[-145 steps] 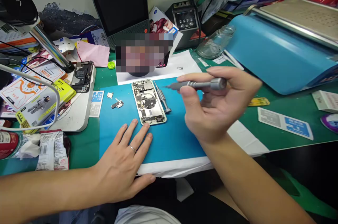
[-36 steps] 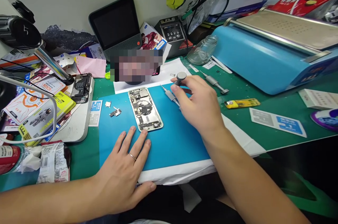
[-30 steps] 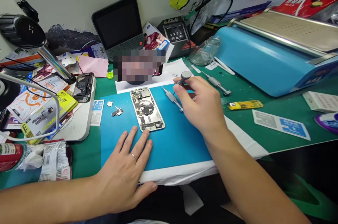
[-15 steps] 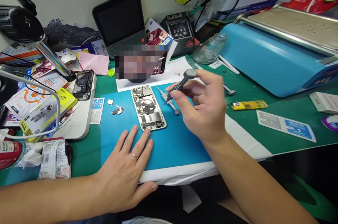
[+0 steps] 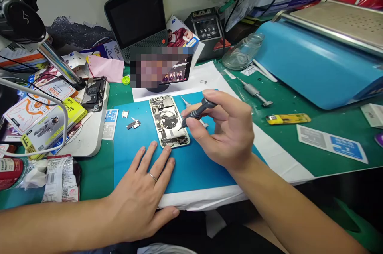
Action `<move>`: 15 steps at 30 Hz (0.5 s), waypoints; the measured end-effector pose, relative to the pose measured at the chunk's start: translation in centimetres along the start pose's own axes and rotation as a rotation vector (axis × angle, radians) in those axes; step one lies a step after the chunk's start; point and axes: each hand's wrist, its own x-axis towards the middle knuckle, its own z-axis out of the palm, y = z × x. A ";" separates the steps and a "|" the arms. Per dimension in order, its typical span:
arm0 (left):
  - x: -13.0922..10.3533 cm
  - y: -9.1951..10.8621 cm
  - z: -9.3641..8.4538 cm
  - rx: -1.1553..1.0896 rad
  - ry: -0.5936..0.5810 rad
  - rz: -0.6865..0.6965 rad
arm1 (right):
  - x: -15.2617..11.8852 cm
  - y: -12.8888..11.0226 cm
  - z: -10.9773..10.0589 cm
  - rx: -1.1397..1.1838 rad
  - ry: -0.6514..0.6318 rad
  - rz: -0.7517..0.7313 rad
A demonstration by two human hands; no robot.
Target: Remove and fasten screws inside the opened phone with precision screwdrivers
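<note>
An opened smartphone (image 5: 169, 122) lies on the blue mat (image 5: 134, 174), its inner parts exposed. My left hand (image 5: 146, 190) rests flat on the mat with fingers spread, its fingertips at the phone's lower edge. In my right hand (image 5: 227, 130) is a dark screwdriver (image 5: 199, 112), gripped between thumb and fingers and slanted down to the left. Its tip is over the right side of the phone; whether it touches I cannot tell. Behind that hand a second, grey screwdriver (image 5: 186, 101) lies partly hidden. Left of the phone are small loose parts, a metal piece (image 5: 125, 114) and a dark component (image 5: 133, 124).
Behind the mat leans a phone with a lit screen (image 5: 176, 71). A glass jar (image 5: 243, 52), another screwdriver (image 5: 254, 91) and a yellow lighter (image 5: 288, 119) lie to the right, by a blue-covered machine (image 5: 314, 62). Boxes (image 5: 56, 122) and a lamp stand (image 5: 61, 62) crowd the left.
My right hand has lowered the screwdriver and moved its tip left, over the phone. My left hand has stayed in place. The view has shifted slightly.
</note>
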 end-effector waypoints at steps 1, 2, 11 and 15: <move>0.0 0.0 0.0 0.001 -0.001 0.000 | 0.0 0.0 0.0 0.007 -0.005 0.000; 0.0 0.0 0.0 0.001 -0.002 0.000 | 0.0 0.0 0.1 0.013 -0.011 0.003; 0.0 0.0 -0.1 -0.024 0.001 0.004 | 0.2 -0.4 0.1 -0.014 -0.057 -0.005; 0.1 0.0 -0.3 -0.020 -0.007 -0.001 | 0.2 -0.5 -0.1 -0.027 -0.084 0.029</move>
